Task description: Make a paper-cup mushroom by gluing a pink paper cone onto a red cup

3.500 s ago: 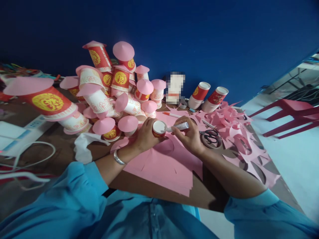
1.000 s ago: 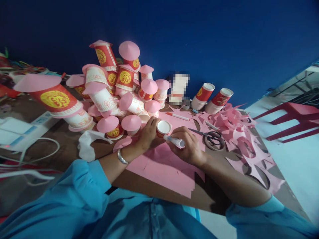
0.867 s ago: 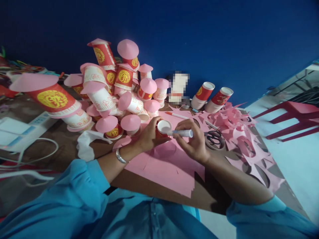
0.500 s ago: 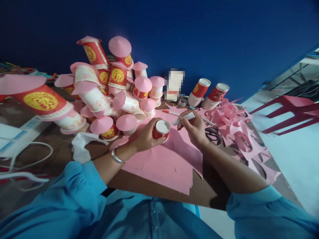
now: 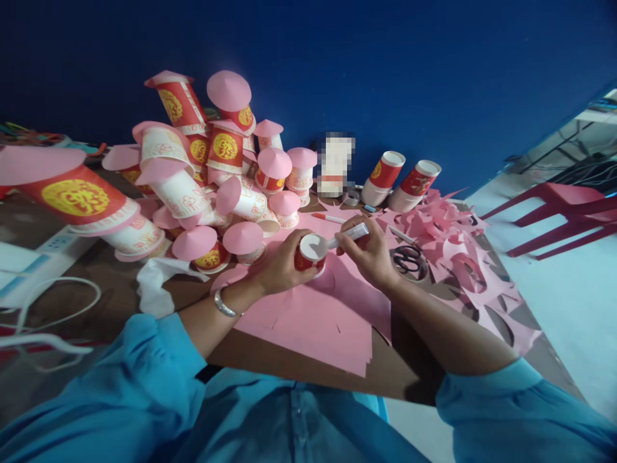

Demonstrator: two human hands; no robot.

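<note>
My left hand [image 5: 282, 262] is wrapped round a red paper cup [image 5: 309, 262], its white end facing up, just above the pink paper sheets [image 5: 318, 321]. Between the fingers of my right hand [image 5: 369, 254] is a slim white tube, which looks like a glue tube [image 5: 354, 235]. Its tip points left and reaches the right edge of the cup's upturned end; whether it touches cannot be made out. Left of the hands, a group of cups with pink paper cones [image 5: 243, 238] on top stands piled.
Two stacks of paper cups [image 5: 385, 173] stand at the back by the blue wall. Black-handled scissors [image 5: 409, 258] and pink paper scraps [image 5: 467, 257] lie to the right. A pen [image 5: 330, 218], white tissue [image 5: 157, 286] and power strip [image 5: 43, 260] are also there. A red stool [image 5: 554, 206] stands beyond the table.
My right hand has moved slightly left and tilted the glue tube, bringing its tip to the cup's edge. My left hand still holds the cup in nearly the same place.
</note>
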